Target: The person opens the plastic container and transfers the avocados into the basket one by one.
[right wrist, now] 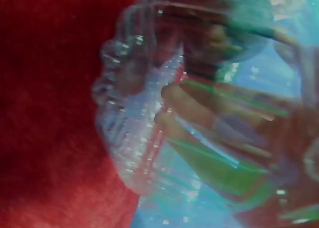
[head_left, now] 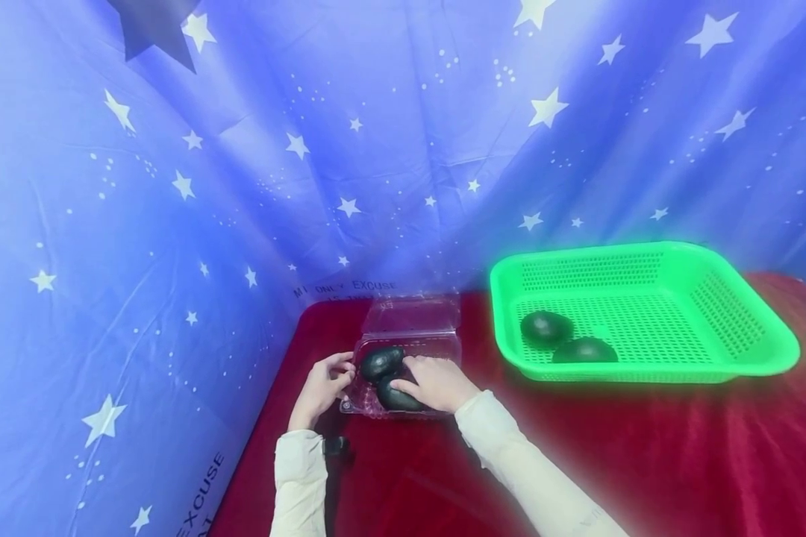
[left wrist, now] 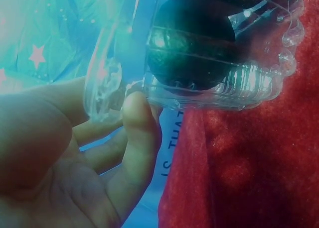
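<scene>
A clear plastic clamshell box stands on the red cloth with its lid raised at the back. Inside lie two dark green avocados, one at the back left and one nearer the front. My left hand pinches the box's left edge, and the left wrist view shows a fingertip at the rim. Reaching in from the right, my right hand grips the front avocado, its thumb lying over the top. Through the clear wall, the right wrist view shows the fingers inside the box.
A bright green perforated basket stands to the right, with two more avocados at its left side. Behind and to the left hangs a blue curtain with white stars. Red cloth covers the table.
</scene>
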Demonstrator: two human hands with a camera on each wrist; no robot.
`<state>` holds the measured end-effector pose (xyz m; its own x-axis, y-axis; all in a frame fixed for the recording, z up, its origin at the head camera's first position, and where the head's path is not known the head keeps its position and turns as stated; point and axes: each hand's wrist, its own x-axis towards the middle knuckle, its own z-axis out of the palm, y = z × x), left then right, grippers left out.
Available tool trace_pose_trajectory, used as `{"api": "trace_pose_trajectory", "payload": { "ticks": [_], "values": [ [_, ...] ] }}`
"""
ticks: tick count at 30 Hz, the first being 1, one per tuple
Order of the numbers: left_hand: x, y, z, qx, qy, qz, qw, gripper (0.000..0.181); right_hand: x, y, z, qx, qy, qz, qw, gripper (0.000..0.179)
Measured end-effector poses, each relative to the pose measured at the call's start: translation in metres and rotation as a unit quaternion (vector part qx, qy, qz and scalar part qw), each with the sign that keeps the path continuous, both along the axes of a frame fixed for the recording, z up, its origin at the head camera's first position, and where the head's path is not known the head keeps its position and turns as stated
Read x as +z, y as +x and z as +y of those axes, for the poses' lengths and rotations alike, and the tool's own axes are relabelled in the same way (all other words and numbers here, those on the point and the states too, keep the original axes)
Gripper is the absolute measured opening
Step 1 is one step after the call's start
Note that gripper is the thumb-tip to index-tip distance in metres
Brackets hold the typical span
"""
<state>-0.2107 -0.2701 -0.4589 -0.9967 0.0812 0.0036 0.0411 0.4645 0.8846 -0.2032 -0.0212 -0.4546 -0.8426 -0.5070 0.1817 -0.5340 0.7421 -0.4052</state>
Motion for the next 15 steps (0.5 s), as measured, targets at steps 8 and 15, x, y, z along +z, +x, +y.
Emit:
{"api": "trace_pose_trajectory", "payload": {
  "ticks": [8,15],
  "values": [
    [0.004,0.000,0.000,0.006,-0.007,0.008,0.9999,0.040,-0.009,-0.004,-0.001,0.031,-0.022,-0.004,0.9993,0.046],
    [0.004,0.004,0.004,0.012,-0.004,0.003,0.9999,0.040,-0.017,-0.004,0.000,0.054,-0.026,-0.024,0.9979,0.048]
  ]
}}
